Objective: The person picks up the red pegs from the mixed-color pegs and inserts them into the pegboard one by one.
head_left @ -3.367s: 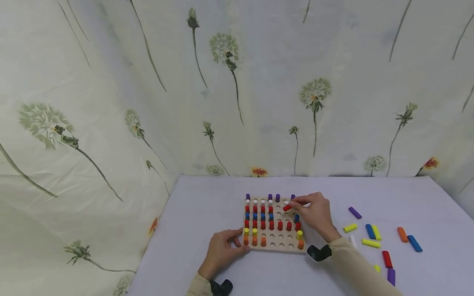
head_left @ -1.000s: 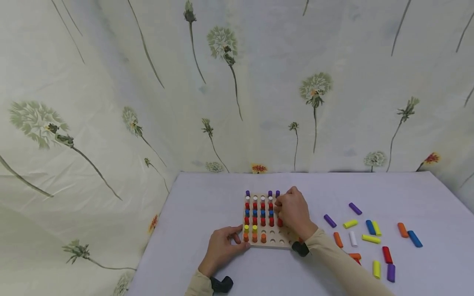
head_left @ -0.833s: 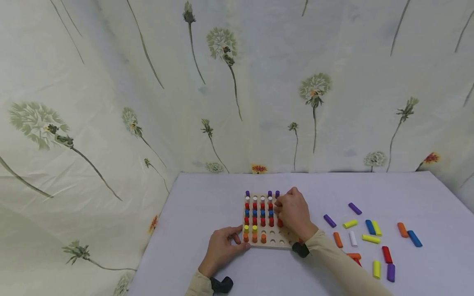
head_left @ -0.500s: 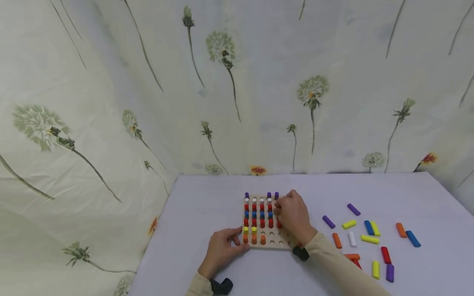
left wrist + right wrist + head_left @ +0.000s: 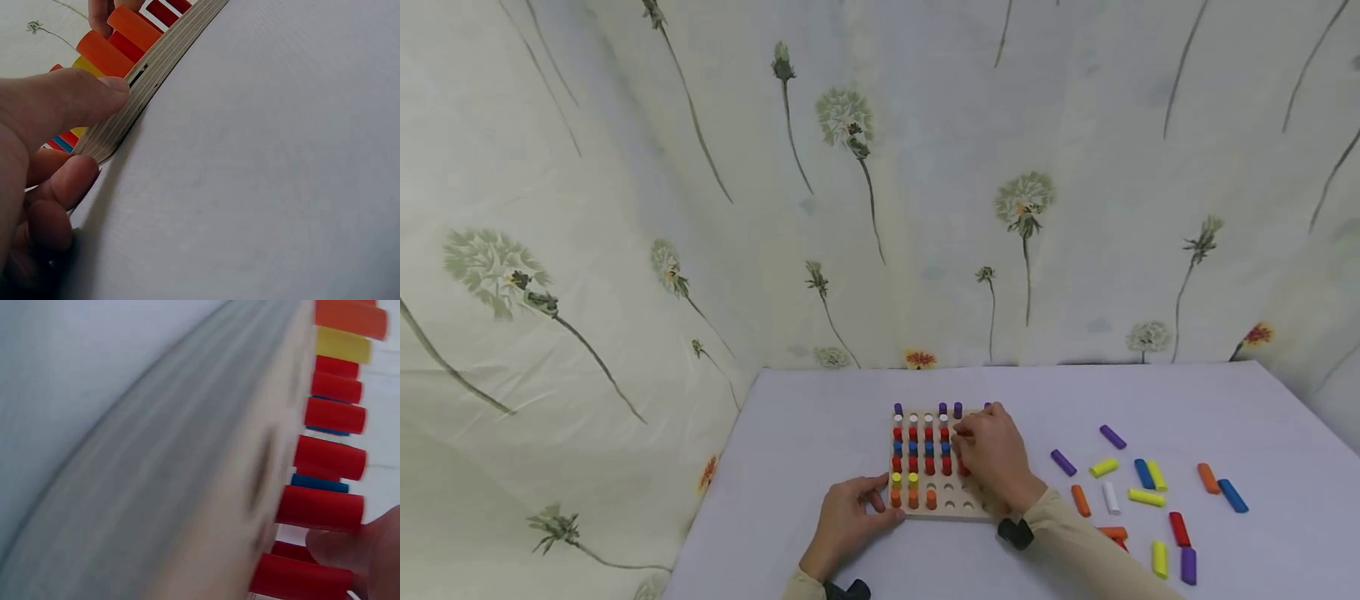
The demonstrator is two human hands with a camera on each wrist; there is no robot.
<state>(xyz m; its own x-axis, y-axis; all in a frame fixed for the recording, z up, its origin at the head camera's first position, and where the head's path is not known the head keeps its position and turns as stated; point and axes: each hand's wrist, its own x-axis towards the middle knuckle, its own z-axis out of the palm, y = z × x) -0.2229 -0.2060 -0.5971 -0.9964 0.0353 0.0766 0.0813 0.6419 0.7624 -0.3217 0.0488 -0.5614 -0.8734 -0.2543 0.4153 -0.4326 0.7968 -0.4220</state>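
A wooden pegboard with rows of coloured pegs lies on the table. My left hand grips its near left corner, thumb on the front edge and fingers curled at the side. Over the right half of the board, my right hand has its fingertips down beside the fourth column, around the upper rows. It pinches a red peg, mostly hidden behind other pegs in the right wrist view. Purple, white, red, blue, yellow and orange pegs stand in the left columns. My right hand and wrist cover several holes.
Loose pegs lie scattered to the right, among them a purple peg, a white peg, an orange peg and a blue peg. A flowered curtain hangs behind the white table.
Since the oldest frame my right hand has moved left over the board with the red peg, lowering its fingertips. Over the last second both hands stay nearly still; the head view tilts slightly up.
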